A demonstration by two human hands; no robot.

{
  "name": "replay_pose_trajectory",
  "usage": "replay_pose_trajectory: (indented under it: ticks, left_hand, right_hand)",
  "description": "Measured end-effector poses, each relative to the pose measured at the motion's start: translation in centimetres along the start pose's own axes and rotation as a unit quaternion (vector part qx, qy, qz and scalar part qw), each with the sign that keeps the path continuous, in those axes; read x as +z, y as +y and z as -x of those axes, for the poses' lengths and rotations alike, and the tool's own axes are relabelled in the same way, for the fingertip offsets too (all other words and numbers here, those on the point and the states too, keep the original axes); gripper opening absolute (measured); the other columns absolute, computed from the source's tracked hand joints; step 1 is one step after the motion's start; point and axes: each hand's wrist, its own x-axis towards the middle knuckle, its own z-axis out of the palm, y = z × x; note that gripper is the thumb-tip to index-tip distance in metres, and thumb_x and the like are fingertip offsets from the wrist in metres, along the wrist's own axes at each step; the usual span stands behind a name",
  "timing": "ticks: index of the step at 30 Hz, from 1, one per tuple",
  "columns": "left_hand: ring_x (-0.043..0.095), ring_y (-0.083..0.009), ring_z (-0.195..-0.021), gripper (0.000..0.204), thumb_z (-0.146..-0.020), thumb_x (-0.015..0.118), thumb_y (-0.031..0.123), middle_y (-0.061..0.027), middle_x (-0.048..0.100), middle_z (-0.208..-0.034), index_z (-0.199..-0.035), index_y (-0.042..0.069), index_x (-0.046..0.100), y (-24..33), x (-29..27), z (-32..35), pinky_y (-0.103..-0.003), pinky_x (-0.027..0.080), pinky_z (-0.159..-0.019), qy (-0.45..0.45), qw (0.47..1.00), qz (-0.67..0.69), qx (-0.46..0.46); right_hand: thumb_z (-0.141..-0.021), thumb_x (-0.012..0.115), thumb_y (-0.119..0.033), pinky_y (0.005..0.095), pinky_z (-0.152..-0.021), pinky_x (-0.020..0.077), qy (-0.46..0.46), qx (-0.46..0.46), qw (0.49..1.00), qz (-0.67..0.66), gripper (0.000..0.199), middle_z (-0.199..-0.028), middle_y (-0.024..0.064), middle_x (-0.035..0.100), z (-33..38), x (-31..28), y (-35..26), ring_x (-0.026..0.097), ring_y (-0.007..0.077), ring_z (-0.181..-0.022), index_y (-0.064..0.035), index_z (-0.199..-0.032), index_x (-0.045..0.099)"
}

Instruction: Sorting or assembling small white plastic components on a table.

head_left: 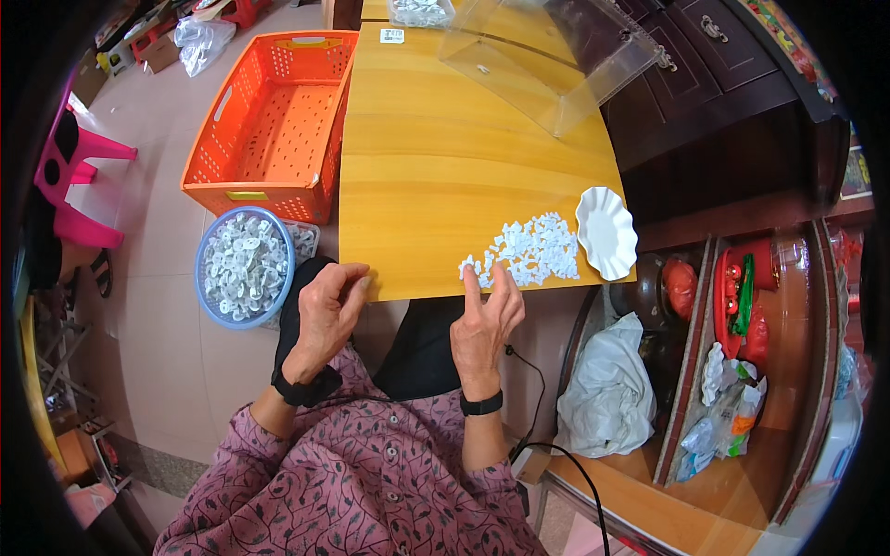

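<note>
My left hand (325, 313) is at the near left corner of a yellow wooden table (417, 176). Its thumb and fingers are curled toward each other, and whatever lies between them is hidden. My right hand (486, 324) reaches over the near table edge with fingers apart, the index finger touching the left end of a spread of small white plastic pieces (536, 248). Right of these pieces stands a white scalloped dish (606, 233). Beside my left hand, lower than the tabletop, a round blue basket (211, 298) is filled with grey-and-white small parts (246, 264).
An orange plastic crate (197, 157) stands along the table's left side. A clear plastic box (556, 102) sits at the far right of the table, against a dark cabinet (714, 102). A white bag (607, 389) and open shelves are at right; a black cable (593, 491) hangs nearby.
</note>
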Motion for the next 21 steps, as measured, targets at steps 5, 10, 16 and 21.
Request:
replay_pose_trajectory:
  ticks: [5,10,16,21]
  left_hand:
    - [0.063,-0.0192,-0.067,0.012,-0.087,0.069,0.002,-0.0113,0.063,-0.08,-0.099,0.0,0.068,0.0,-0.1,0.1,-0.028,0.049,-0.061,0.003,1.0,0.007,-0.002]
    - [0.064,-0.0192,-0.068,0.012,-0.088,0.069,0.002,-0.0116,0.064,-0.081,-0.099,-0.001,0.068,0.1,-0.1,0.0,-0.028,0.05,-0.062,0.002,1.0,0.01,-0.005]
    - [0.063,-0.0152,-0.07,0.012,-0.09,0.067,0.002,-0.0095,0.065,-0.083,-0.102,-0.002,0.068,0.0,-0.2,0.1,-0.027,0.051,-0.064,-0.009,1.0,0.006,-0.005]
    - [0.063,-0.0111,-0.072,0.013,-0.092,0.066,0.002,-0.0073,0.065,-0.084,-0.103,-0.004,0.067,0.0,-0.4,0.1,-0.025,0.051,-0.066,-0.02,1.0,-0.003,-0.006]
  right_hand:
    - [-0.077,0.057,0.011,0.0539,-0.108,0.0323,0.005,-0.016,1.0,-0.016,0.053,-0.139,0.0202,0.046,-0.9,0.1,-0.6,0.042,0.0365,-0.131,-0.0092,-0.125,0.064]
    - [-0.077,0.057,0.011,0.0541,-0.107,0.0334,0.03,0.007,0.999,-0.01,0.051,-0.139,0.0199,0.046,-0.4,0.6,0.4,0.043,0.0367,-0.13,-0.0077,-0.124,0.064]
    - [-0.078,0.057,0.009,0.0541,-0.106,0.0335,0.035,0.008,0.999,0.007,0.051,-0.138,0.02,0.047,-1.0,0.4,1.5,0.043,0.0372,-0.13,-0.0072,-0.125,0.063]
    - [-0.079,0.056,0.008,0.054,-0.107,0.0317,-0.008,0.016,1.0,0.026,0.053,-0.139,0.0193,0.046,-1.4,0.6,1.7,0.041,0.0372,-0.131,-0.0085,-0.129,0.062]
